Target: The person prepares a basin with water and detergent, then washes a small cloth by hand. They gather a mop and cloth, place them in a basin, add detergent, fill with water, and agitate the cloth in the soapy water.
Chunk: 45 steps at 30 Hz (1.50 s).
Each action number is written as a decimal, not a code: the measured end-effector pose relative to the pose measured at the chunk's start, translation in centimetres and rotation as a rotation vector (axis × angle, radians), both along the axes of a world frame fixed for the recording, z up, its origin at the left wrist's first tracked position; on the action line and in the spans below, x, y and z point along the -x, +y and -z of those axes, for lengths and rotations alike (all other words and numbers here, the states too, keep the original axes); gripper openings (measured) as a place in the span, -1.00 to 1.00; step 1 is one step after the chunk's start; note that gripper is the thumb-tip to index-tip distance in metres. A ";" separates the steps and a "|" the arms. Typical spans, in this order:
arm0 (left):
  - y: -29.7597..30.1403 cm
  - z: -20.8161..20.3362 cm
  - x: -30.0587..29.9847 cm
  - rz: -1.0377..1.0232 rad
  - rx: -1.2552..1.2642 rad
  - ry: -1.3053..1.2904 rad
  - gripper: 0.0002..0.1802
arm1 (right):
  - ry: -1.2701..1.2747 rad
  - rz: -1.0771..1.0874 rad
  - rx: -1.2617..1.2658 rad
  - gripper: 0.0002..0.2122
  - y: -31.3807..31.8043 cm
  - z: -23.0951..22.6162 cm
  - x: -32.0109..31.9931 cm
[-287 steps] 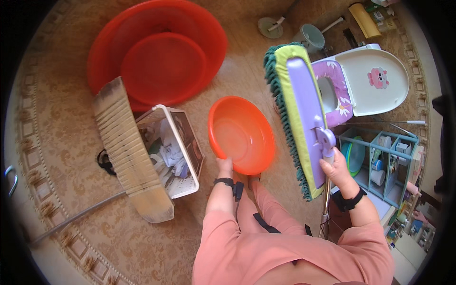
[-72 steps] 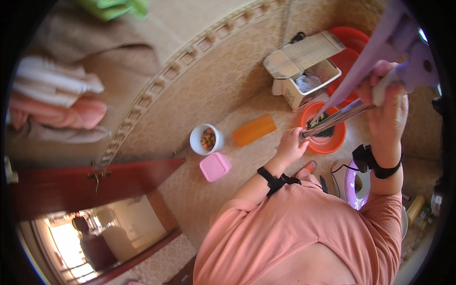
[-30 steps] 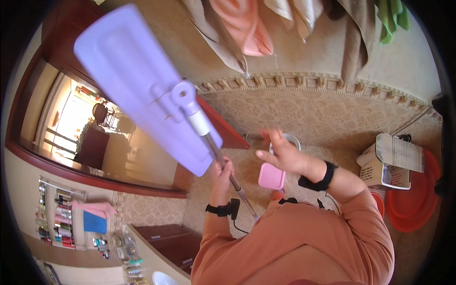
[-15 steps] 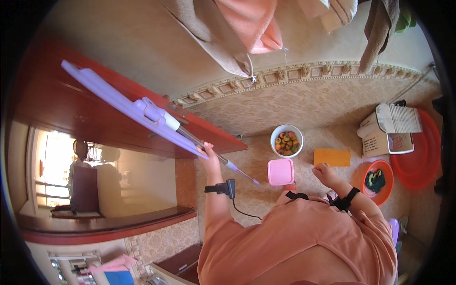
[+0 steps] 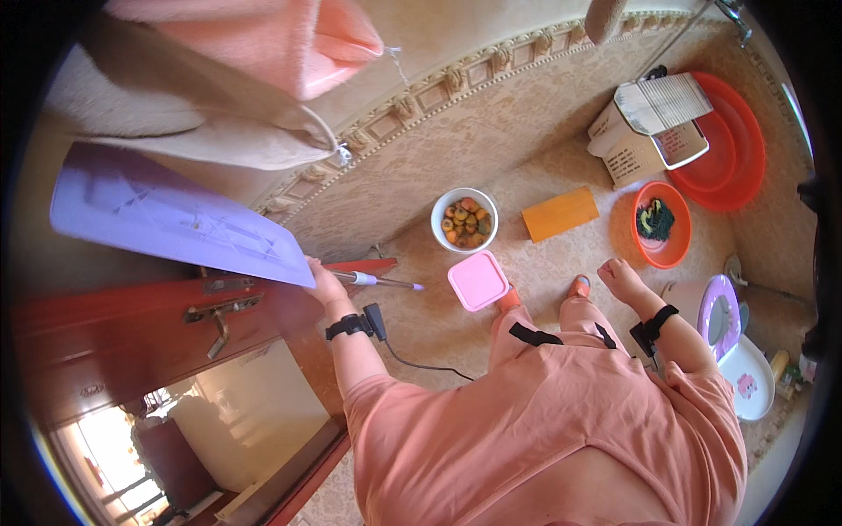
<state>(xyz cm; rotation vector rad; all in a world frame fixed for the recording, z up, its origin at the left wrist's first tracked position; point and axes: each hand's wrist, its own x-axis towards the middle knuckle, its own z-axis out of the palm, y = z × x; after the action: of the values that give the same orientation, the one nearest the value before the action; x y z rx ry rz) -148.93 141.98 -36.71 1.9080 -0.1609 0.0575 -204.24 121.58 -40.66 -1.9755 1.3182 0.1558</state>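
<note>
- Tight quarters at far left: a mop with a long, flat lavender plastic plate point(image 5: 180, 219) occupies the strip between a hanging grey-beige cloth towel point(image 5: 193, 114) and a reddish-brown wooden door point(image 5: 96, 337); whether the plate touches either cannot be told.
- The end of the door reaches just past the left hand point(image 5: 324, 287), where the mop's slim metal pole point(image 5: 397, 283) crosses in front of it.
- Roomier ground lies in the middle, where beige patterned flooring point(image 5: 545, 265) stretches from the person's orange shoes point(image 5: 578, 286) toward the wall.
- Bounding that stretch are a round white bucket point(image 5: 435, 235) of reddish and yellow fruit point(image 5: 466, 221), a pink square-topped plastic piece point(image 5: 478, 280), an orange rectangular block point(image 5: 560, 214) and a round orange-red plastic basin point(image 5: 674, 260) holding a dark-green fringed cloth point(image 5: 654, 222).
- At right, a white toilet with a purple padded seat point(image 5: 722, 307) closes off the side, near the right hand point(image 5: 622, 280).
- The mop sits at the person's left, its plate slanting down toward the wrist, smooth and broad, with faint moulded lines; a pale lavender collar and tip mark the pole.
- The left hand is wrapped around the pole beside the plate's lower corner, fingers partly hidden; the right is curled into a loose fist above the floor.
</note>
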 end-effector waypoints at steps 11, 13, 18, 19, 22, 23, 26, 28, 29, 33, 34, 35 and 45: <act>-2.0 3.7 -1.9 0.091 0.302 0.128 -0.91 | 0.206 0.081 -0.102 -0.72 2.6 1.7 5.6; -1.6 3.7 -1.9 0.192 0.329 0.118 -0.91 | 0.233 0.107 -0.130 -0.71 2.8 1.7 6.0; -0.5 4.7 -2.4 0.258 0.385 0.320 -0.94 | 0.247 0.158 -0.146 -0.71 3.7 1.3 5.8; -0.4 5.2 -2.6 0.302 0.440 0.339 -0.92 | 0.235 0.141 -0.136 -0.71 3.7 1.2 5.6; -0.5 7.1 -3.5 0.289 0.582 0.397 -0.73 | 0.196 0.108 -0.137 -0.71 3.7 0.9 5.0; -0.6 7.5 -3.9 0.271 0.563 0.384 -0.71 | 0.182 0.110 -0.130 -0.71 3.6 0.9 4.7; -0.8 8.4 -4.5 0.263 0.475 0.334 -0.57 | 0.158 0.114 -0.108 -0.72 3.7 0.8 4.4; -0.8 8.4 -4.6 0.241 0.440 0.345 -0.44 | 0.150 0.111 -0.091 -0.71 3.8 0.8 4.5; -0.8 8.2 -4.6 0.235 0.409 0.328 -0.38 | 0.152 0.112 -0.078 -0.71 3.8 0.9 4.6; -1.0 7.1 -4.3 0.170 0.282 0.331 -0.33 | 0.214 0.131 -0.108 -0.71 4.0 1.6 5.7; -1.0 6.8 -4.2 0.172 0.239 0.311 -0.33 | 0.215 0.138 -0.120 -0.71 4.0 1.7 6.1; -1.0 6.6 -4.1 0.176 0.196 0.293 -0.32 | 0.233 0.155 -0.122 -0.71 4.1 1.8 6.5; -0.8 7.4 -3.6 0.059 -0.137 0.259 -0.50 | 0.257 0.187 -0.122 -0.72 5.0 1.7 7.9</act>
<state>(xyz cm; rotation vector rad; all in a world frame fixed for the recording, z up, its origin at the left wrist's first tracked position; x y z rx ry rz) -145.31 141.20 -44.07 2.0262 -0.0468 -0.2454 -212.19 126.63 -42.35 -1.7622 1.6095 0.4005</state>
